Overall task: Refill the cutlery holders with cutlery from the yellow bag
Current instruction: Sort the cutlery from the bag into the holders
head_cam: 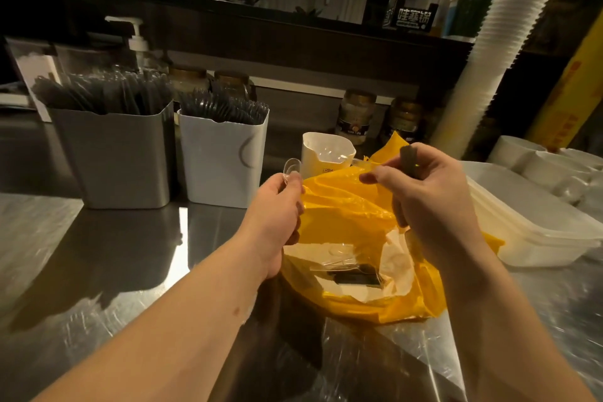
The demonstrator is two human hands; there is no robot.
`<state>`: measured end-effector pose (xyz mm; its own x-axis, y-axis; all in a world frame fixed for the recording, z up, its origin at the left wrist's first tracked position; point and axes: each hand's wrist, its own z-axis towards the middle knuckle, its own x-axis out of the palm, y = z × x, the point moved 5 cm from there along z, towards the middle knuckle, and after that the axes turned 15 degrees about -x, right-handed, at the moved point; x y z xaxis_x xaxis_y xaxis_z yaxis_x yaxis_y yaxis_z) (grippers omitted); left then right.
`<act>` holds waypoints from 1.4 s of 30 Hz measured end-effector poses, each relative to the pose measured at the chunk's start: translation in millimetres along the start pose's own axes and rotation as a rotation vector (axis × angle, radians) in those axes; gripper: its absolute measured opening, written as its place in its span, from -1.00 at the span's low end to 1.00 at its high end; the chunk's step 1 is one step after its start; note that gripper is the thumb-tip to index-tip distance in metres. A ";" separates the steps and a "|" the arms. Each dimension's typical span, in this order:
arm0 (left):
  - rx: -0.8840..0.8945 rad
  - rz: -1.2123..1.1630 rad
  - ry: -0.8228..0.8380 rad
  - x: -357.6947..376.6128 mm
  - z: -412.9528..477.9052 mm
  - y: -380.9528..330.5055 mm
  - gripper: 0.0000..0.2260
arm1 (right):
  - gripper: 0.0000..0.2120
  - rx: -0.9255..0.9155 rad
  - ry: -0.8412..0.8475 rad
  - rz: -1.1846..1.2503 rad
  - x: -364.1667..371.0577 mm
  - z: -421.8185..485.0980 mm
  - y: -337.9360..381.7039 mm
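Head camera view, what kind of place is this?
Probably a takeaway shop's prep counter: a stainless steel worktop, a tall stack of white disposable cups, and a grey holder and white holder packed with plastic cutlery.

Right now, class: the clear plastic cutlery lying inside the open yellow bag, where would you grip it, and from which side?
Probably pinch its slim shaft, coming from above through the bag's mouth. The clear cutlery lies flat on white paper in the yellow bag, whose opening faces up and towards the person.
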<state>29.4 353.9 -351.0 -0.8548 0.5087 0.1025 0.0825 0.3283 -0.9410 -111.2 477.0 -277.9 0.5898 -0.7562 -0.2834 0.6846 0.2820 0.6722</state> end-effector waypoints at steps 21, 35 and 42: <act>0.008 -0.325 0.365 19.9 -12.1 -6.5 -0.52 | -0.85 -0.038 0.158 -0.246 24.7 -9.5 -0.5; 0.245 0.096 0.156 20.2 -15.2 -6.0 -0.64 | -0.68 -0.171 0.252 -0.245 27.6 -8.6 12.0; 0.155 0.193 0.245 31.6 -17.4 1.0 -0.60 | -0.69 -0.207 0.326 -0.209 25.9 -7.0 3.8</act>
<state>11.4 384.2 -343.0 -0.6813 0.7316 -0.0258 0.1361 0.0920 -0.9864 -90.3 462.6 -287.5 0.5116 -0.5927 -0.6221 0.8551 0.2805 0.4360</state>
